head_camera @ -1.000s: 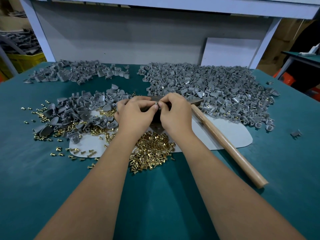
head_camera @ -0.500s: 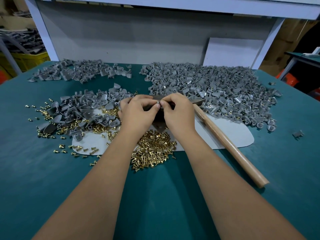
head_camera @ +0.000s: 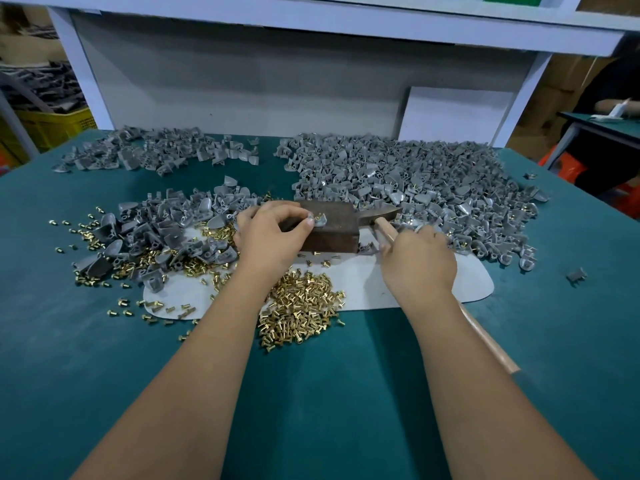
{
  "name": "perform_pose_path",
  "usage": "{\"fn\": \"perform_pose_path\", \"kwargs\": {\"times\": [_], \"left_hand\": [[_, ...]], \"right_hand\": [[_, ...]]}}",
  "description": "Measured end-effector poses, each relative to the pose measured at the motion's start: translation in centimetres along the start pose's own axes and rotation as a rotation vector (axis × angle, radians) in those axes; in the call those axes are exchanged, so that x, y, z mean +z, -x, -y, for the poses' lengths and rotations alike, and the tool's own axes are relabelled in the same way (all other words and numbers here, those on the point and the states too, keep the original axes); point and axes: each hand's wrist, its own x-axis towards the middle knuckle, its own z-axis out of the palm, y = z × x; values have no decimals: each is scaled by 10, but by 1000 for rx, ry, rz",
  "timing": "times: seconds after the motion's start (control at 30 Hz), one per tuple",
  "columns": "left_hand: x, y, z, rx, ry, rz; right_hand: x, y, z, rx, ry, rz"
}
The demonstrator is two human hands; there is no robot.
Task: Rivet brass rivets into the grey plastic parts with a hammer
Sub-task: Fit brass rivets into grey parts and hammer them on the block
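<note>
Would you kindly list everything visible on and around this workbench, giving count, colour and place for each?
Grey plastic parts: many, grey, three heaps at far left, middle left and right.
Brass rivets: many, gold, heap near centre, more scattered left.
Single grey plastic part with rivet: one, on the block.
Dark metal block: one, brown, table centre.
Wooden-handled hammer: one, tan handle, lying right of the block.
White mat: one, under the work.
Teal table: one.
Yellow crate: one, far left.
Left hand: pinches the part on the block.
Right hand: grips the hammer handle.
</note>
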Motion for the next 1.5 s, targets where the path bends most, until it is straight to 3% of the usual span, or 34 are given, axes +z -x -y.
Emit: {"fn": "perform_pose_path", "kwargs": {"times": [0.2, 0.33, 0.43, 0.5, 0.6, 0.73, 0.83, 1.0, 1.13, 1.27, 1.4, 1.5], "left_hand": [[3, 2, -1, -1, -55, -32], [6, 1, 2, 10, -86, -55], [6, 0, 1, 0, -86, -72], [6, 0, 1, -20, -100, -79], [7, 1, 1, -38, -100, -90], [10, 2, 0, -44, -84, -113], [11, 3, 1, -25, -85, -138], [13, 2, 3, -37, -70, -150], [12, 2, 3, -31, -71, -153], [13, 2, 3, -50, -70, -151], [12, 2, 2, -30, -61, -153], [12, 2, 3, -37, -89, -148]], "right_hand": [[-3, -6, 1, 52, -101, -17], [-17, -8, 2, 127, -168, -144], [-35, -3, 6, 28, -274, -241], [-49, 4, 10, -88, -294, -214], [-62, 9, 18, -214, -266, -173], [-61, 17, 24, -240, -227, -310], [-51, 22, 28, -333, -123, -243], [-61, 19, 30, -272, -161, -438], [-50, 21, 29, -389, -5, -329], [-57, 23, 33, -270, -126, -406], [-46, 28, 34, -393, -9, -318], [-56, 22, 38, -337, -62, -404]]}}
